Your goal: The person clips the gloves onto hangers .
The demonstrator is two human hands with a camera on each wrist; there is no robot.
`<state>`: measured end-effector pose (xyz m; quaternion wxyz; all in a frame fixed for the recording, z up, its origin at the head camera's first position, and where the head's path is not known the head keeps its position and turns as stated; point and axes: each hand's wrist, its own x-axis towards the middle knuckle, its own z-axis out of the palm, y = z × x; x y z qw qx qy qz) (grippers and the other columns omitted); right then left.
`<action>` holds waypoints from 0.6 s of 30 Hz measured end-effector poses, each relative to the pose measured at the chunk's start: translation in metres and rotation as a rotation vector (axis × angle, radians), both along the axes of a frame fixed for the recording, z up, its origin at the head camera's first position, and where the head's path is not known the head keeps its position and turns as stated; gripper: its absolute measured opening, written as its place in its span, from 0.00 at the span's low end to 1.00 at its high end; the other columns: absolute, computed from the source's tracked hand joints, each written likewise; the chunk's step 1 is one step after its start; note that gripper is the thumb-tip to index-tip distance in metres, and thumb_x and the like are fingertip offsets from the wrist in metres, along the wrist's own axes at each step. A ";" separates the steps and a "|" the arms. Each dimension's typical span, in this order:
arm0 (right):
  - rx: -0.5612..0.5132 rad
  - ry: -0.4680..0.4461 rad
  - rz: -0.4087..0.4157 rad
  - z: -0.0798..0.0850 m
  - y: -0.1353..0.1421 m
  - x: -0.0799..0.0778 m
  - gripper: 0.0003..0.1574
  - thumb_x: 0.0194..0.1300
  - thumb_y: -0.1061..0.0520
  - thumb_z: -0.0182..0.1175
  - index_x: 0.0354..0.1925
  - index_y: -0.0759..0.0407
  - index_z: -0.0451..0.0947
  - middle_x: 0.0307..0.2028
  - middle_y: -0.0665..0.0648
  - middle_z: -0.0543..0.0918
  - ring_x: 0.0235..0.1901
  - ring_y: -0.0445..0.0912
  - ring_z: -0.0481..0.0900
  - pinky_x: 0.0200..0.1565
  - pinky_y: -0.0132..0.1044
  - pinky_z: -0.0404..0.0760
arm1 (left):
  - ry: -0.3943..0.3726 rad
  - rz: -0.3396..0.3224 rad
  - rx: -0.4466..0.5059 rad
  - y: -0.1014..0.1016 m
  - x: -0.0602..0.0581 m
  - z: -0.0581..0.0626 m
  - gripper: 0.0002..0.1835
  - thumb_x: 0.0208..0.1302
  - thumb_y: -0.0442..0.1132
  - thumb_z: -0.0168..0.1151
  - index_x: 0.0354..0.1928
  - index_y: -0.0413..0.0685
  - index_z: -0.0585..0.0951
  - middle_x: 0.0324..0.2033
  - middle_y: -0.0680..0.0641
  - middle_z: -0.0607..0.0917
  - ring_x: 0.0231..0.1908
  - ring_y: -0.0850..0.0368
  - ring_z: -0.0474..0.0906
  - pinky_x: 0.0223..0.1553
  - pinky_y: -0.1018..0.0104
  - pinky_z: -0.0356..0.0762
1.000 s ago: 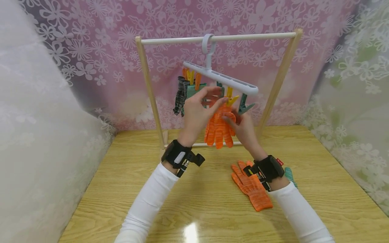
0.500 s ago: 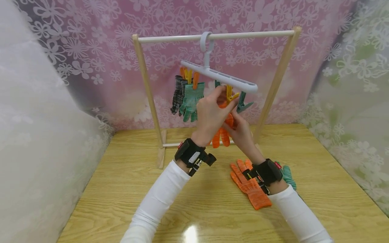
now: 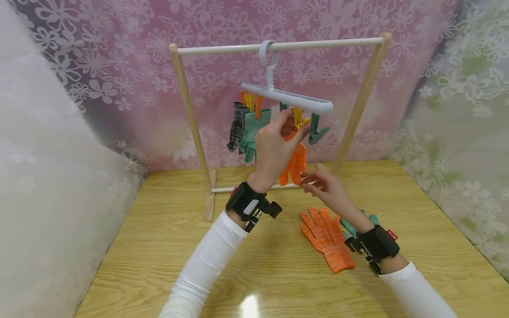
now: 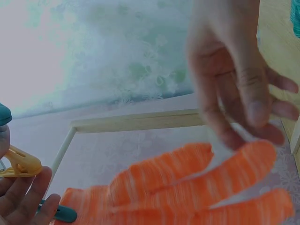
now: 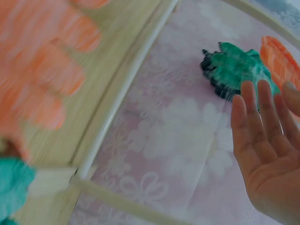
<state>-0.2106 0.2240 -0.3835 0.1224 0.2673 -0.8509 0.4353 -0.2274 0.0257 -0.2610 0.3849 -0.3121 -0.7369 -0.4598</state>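
My left hand (image 3: pixel 274 148) is up at the white hanger (image 3: pixel 296 99), pinching a yellow clothespin (image 4: pixel 23 163) between thumb and fingers. An orange knit glove (image 3: pixel 296 161) hangs below it, fingers downward; in the left wrist view a teal clothespin (image 4: pixel 64 213) sits at its cuff. Part of the glove is behind my left hand. My right hand (image 3: pixel 327 187) is beside the glove's fingertips, holding nothing; the right wrist view has its fingers (image 5: pixel 267 108) extended. Another green clothespin (image 3: pixel 316 130) hangs at the hanger's right end.
A wooden rack (image 3: pixel 187 101) with a white rod (image 3: pixel 334 44) carries the hanger. Green (image 3: pixel 251 130) and dark striped gloves (image 3: pixel 236 128) hang from its left half. On the table (image 3: pixel 167 251) lie an orange glove (image 3: pixel 330 243) and a green glove (image 3: pixel 374 219), partly behind my right wrist.
My right hand has left the hanging orange glove and moved down and right. My left hand has moved right onto the yellow clothespin. The hanger has swung slightly.
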 end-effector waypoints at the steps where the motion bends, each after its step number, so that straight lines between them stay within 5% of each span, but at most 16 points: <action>1: 0.035 0.005 0.003 -0.002 0.004 0.002 0.18 0.71 0.65 0.62 0.58 0.63 0.79 0.45 0.62 0.87 0.39 0.52 0.87 0.39 0.40 0.87 | -0.003 -0.003 0.002 0.000 0.000 0.000 0.20 0.63 0.42 0.73 0.52 0.36 0.82 0.37 0.42 0.90 0.36 0.54 0.87 0.41 0.78 0.80; 11: 0.445 -0.072 0.097 -0.030 0.036 0.037 0.16 0.67 0.59 0.68 0.53 0.52 0.83 0.49 0.55 0.86 0.45 0.54 0.85 0.43 0.46 0.86 | -0.026 -0.024 0.011 -0.001 0.001 0.001 0.22 0.66 0.42 0.71 0.56 0.36 0.80 0.38 0.42 0.90 0.36 0.53 0.88 0.42 0.77 0.81; 18: 0.518 -0.223 0.224 -0.046 0.048 0.050 0.18 0.68 0.65 0.65 0.54 0.55 0.84 0.54 0.58 0.84 0.45 0.53 0.85 0.37 0.36 0.83 | -0.019 0.002 -0.013 -0.006 -0.001 0.001 0.22 0.66 0.44 0.71 0.56 0.38 0.81 0.37 0.44 0.90 0.35 0.55 0.87 0.40 0.77 0.81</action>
